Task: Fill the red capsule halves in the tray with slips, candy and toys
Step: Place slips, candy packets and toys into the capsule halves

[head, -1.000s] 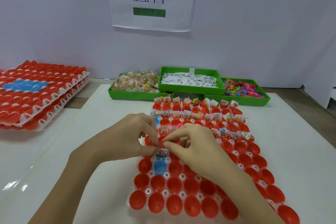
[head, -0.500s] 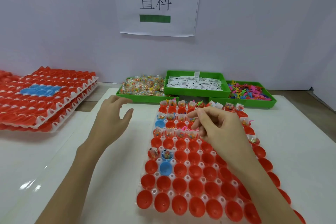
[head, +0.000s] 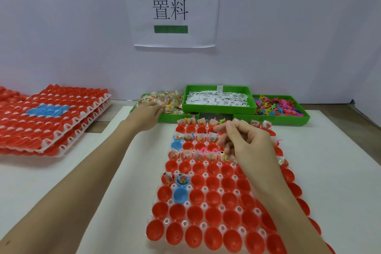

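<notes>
Hands have parted: my left hand, fingers relaxed, now reaches the candy bin at upper centre; right hand, loosely curled, perhaps empty, hovers over the tray mid-frame.

Your left hand reaches into the candy bin, fingers on the wrapped sweets. Your right hand hovers curled over the capsule tray, possibly pinching something small.

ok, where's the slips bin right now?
In the head view, the green slips bin sits at the back of the table, centre-right, between the candy bin on its left and the toy bin on its right, just behind the capsule tray.
</notes>
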A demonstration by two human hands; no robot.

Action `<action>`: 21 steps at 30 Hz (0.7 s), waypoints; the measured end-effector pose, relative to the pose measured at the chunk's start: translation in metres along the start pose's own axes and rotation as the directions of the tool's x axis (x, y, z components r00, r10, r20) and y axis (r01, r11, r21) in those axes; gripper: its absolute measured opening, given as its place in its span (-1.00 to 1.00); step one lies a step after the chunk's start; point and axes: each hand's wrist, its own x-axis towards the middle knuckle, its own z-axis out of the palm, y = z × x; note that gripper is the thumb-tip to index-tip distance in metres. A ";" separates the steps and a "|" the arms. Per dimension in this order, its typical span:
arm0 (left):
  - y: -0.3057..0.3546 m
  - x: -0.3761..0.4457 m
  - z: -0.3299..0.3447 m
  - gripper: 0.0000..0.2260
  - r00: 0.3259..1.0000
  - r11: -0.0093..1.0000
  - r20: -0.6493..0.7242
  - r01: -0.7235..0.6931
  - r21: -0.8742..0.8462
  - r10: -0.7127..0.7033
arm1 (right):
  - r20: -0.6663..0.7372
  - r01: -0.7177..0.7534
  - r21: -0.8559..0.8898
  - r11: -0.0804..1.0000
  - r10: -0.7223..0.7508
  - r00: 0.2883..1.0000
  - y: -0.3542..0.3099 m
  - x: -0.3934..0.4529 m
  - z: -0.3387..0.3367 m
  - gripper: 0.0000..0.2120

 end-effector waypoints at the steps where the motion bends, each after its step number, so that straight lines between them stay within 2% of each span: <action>1: 0.000 0.004 -0.001 -0.65 1.000 1.000 -0.014 0.000 0.021 0.000 | -0.002 0.000 0.000 1.000 0.000 1.000 0.000 0.001 -0.001 -0.72; 6: 0.008 0.009 -0.005 -0.81 0.988 0.998 -0.150 0.033 0.057 -0.024 | -0.007 0.020 -0.006 1.000 -0.020 1.000 0.002 0.003 -0.002 -0.72; 13: 0.018 0.001 -0.004 -0.83 0.952 0.988 -0.306 0.074 0.134 -0.030 | -0.007 0.016 -0.011 1.000 -0.016 1.000 0.002 0.002 -0.002 -0.72; 17: 0.019 -0.004 -0.007 -0.84 0.908 0.998 -0.417 0.000 -0.066 -0.028 | -0.001 0.026 -0.027 0.999 -0.026 1.000 0.003 0.001 0.001 -0.72; 21: 0.035 -0.028 -0.009 -0.81 0.811 0.935 -0.573 -0.107 -0.337 -0.114 | 0.012 0.036 -0.048 0.998 -0.035 0.999 0.004 0.000 0.001 -0.72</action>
